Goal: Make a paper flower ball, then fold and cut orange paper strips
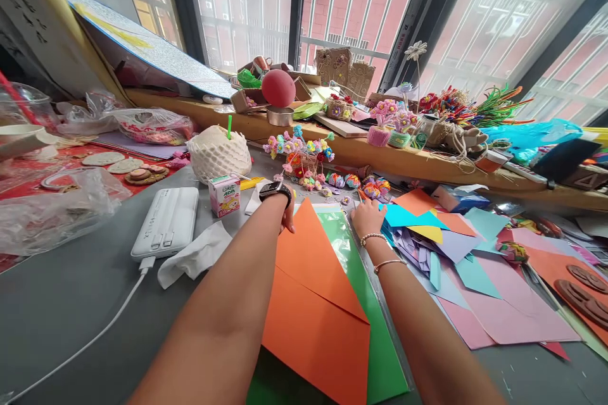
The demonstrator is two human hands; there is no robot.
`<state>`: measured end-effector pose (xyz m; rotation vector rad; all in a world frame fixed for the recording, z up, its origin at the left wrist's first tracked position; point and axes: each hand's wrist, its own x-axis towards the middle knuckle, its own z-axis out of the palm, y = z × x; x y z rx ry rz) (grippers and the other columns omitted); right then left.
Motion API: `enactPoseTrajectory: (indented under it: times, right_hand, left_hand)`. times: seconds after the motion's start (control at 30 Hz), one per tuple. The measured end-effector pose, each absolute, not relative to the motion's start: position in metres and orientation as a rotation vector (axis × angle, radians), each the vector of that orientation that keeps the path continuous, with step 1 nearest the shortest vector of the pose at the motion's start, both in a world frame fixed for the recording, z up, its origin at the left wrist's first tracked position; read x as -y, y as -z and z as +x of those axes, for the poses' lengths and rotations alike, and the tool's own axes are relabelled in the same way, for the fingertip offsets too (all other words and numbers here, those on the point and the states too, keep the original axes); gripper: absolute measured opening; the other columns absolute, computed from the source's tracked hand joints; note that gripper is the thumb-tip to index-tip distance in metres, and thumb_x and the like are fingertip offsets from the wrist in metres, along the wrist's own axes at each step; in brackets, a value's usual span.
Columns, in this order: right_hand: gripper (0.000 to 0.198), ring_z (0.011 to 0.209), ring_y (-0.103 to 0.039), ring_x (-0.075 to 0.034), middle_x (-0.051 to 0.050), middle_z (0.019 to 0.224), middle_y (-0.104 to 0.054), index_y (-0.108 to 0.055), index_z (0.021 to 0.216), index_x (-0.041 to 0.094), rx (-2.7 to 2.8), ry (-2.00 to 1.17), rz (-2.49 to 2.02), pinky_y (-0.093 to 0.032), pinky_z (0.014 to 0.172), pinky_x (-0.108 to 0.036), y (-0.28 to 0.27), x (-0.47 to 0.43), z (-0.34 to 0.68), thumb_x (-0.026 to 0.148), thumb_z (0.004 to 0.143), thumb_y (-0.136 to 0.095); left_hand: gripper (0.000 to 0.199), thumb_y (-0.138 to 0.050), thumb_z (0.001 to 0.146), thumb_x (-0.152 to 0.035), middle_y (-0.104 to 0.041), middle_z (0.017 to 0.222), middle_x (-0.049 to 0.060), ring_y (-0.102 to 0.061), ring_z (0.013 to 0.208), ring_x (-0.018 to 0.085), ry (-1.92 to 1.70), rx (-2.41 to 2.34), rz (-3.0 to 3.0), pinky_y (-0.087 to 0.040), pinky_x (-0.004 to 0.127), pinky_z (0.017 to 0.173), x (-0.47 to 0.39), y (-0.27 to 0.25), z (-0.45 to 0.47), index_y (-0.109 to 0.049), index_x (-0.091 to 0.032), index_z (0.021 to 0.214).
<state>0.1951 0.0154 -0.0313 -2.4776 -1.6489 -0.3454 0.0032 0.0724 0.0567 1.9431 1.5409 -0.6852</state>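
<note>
A large orange sheet of paper (318, 329), with a crease across it, lies between my forearms over a green sheet (387, 361) in a clear sleeve. My left hand (287, 220), with a dark watch on its wrist, is at the upper left edge of the orange paper. Its fingertips point down there, but most of the fingers are hidden behind the wrist. My right hand (369, 218) reaches past the top of the green sheet, its fingers curled close to a small orange piece and blue paper (396, 215). What these fingers hold, if anything, is hidden.
Coloured paper pieces (463, 247) spread over the right side. On the left are a white power bank (166, 221) with a cable, a crumpled tissue (194, 253), a small pink drink carton (225, 196) and a coconut (218, 155) with a straw. Crocheted flowers (304, 158) stand ahead, below a cluttered windowsill.
</note>
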Motion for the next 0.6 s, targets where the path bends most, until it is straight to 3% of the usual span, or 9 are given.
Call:
enactPoseTrajectory:
  times: [0.13,0.27,0.47,0.6]
  right_hand:
    - [0.031,0.103,-0.042,-0.028,-0.018,0.105,-0.055,-0.06,0.1,0.007,1.568,0.287,-2.579,-0.029,0.085,-0.047,0.022,-0.021,0.195,0.016,0.078,-0.039]
    - [0.029,0.1,-0.049,-0.027,-0.018,0.102,-0.057,-0.062,0.098,0.01,1.571,0.174,-2.651,-0.038,0.076,-0.038,0.015,-0.026,0.195,0.016,0.078,-0.043]
    - [0.031,0.097,-0.055,-0.027,-0.022,0.099,-0.06,-0.064,0.096,0.007,1.657,0.078,-2.664,-0.042,0.071,-0.033,0.01,-0.032,0.19,0.006,0.078,-0.039]
    - [0.029,0.094,-0.057,-0.024,-0.021,0.095,-0.062,-0.064,0.096,0.009,1.663,0.033,-2.636,-0.043,0.071,-0.03,0.008,-0.036,0.195,0.008,0.079,-0.041]
  left_hand:
    - [0.023,-0.077,0.044,-0.033,-0.065,0.055,0.003,-0.062,0.062,0.023,0.844,-1.451,1.715,-0.052,0.03,0.054,-0.074,-0.056,0.001,-0.058,-0.019,0.044]
    - [0.026,-0.078,0.042,-0.031,-0.063,0.051,0.003,-0.061,0.059,0.022,0.883,-1.414,1.647,-0.05,0.029,0.051,-0.078,-0.051,0.0,-0.056,-0.018,0.042]
    - [0.026,-0.076,0.045,-0.034,-0.065,0.056,0.003,-0.06,0.057,0.019,0.83,-1.405,1.727,-0.05,0.027,0.052,-0.084,-0.042,-0.005,-0.055,-0.019,0.041]
    - [0.023,-0.078,0.04,-0.031,-0.065,0.056,0.002,-0.06,0.054,0.019,0.668,-1.466,1.952,-0.051,0.027,0.051,-0.083,-0.041,-0.006,-0.058,-0.02,0.045]
